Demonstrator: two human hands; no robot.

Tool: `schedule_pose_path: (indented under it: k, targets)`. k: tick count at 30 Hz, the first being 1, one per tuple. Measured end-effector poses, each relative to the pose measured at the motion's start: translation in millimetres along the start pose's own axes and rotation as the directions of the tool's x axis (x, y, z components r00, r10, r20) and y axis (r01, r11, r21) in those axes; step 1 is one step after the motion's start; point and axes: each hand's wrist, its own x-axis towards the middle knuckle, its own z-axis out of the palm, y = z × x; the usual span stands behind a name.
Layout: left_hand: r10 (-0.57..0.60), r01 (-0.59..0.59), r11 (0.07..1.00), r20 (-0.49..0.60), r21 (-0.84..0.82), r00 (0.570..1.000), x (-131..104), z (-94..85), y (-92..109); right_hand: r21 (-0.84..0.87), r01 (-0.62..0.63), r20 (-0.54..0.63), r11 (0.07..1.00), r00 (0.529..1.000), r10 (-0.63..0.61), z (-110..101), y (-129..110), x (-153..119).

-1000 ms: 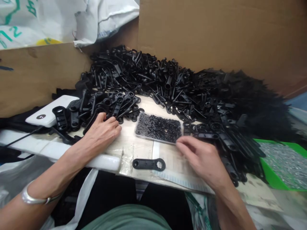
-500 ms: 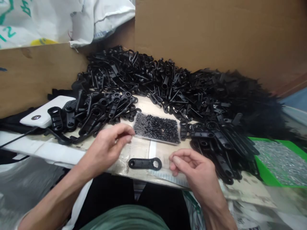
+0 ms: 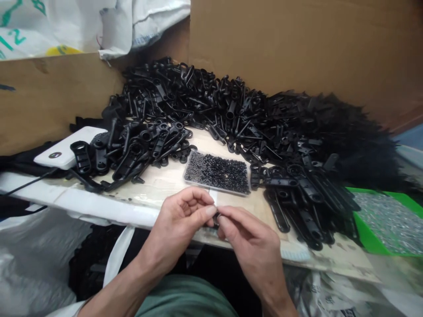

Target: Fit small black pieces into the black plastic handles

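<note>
My left hand (image 3: 187,215) and my right hand (image 3: 253,235) meet at the table's front edge, fingertips almost touching. Both are closed in a pinch, and whatever lies between the fingertips is too small or too covered to name. A bit of a black plastic part (image 3: 216,219) shows between and under the fingers; the hands hide the rest of it. Just beyond them sits a clear shallow box (image 3: 216,189) filled with tiny dark and grey pieces.
Black plastic arms with ring ends (image 3: 132,154) lie heaped at left, beside a white device (image 3: 71,147) with a cable. A large pile of black parts (image 3: 228,101) backs onto cardboard (image 3: 297,48). At right, a green tray (image 3: 372,242) holds small metal pieces.
Both hands have come together over the spot where the black ring-ended part lay in plain sight, my left moving right and my right slightly left. That part is now mostly covered.
</note>
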Motion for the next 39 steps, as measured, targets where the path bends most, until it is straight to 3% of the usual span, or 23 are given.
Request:
schedule_pose_path:
  k: [3,7,9,11,15,19,24,28,32,36,39]
  targets:
    - [0.027,-0.026,0.999,-0.035,0.025,0.999,-1.9,3.1,-3.6,-0.195,0.183,-0.01,0.963,0.982,-0.189,3.0,-1.7,-0.2]
    - [0.004,-0.003,0.999,-0.007,0.042,1.0,-4.9,5.6,-4.9,-0.242,0.21,-0.071,0.947,0.97,-0.233,4.0,-1.4,-0.1]
    - [-0.013,0.012,0.999,0.022,0.035,1.0,-6.2,5.3,-4.2,-0.167,0.129,-0.106,0.978,0.983,-0.148,3.1,-1.2,-0.8]
    - [-0.015,0.014,1.0,0.047,0.025,0.999,-7.3,4.2,-2.9,-0.008,-0.019,-0.11,1.0,0.994,0.018,1.8,-0.6,-1.2]
    - [-0.039,0.039,0.999,0.037,-0.006,0.999,-8.8,2.5,-0.7,0.363,-0.285,-0.013,0.887,0.95,0.311,-0.2,3.0,0.6]
    - [-0.084,0.085,0.991,0.019,-0.102,0.996,-9.1,3.6,-0.1,0.553,-0.321,0.064,0.769,0.937,0.345,0.6,4.1,3.1]
    - [-0.114,0.117,0.973,0.028,-0.197,0.993,-8.4,5.8,0.1,0.622,-0.343,0.124,0.704,0.931,0.344,2.5,1.0,4.1]
    - [-0.109,0.118,0.967,0.052,-0.226,0.993,-8.2,6.6,0.1,0.611,-0.35,0.134,0.71,0.93,0.343,2.9,2.4,3.1]
    - [-0.119,0.124,0.967,0.035,-0.222,0.992,-9.1,7.1,-0.6,0.553,-0.287,0.049,0.782,0.948,0.314,3.5,5.3,0.4]
    - [-0.119,0.118,0.97,0.005,-0.212,0.993,-9.5,6.9,-2.0,0.317,-0.179,-0.129,0.931,0.965,0.229,4.7,1.7,-1.8]
    - [-0.117,0.113,0.973,-0.007,-0.2,0.993,-8.7,6.5,-3.6,0.111,-0.114,-0.197,0.987,0.971,0.134,5.3,-3.6,-2.4]
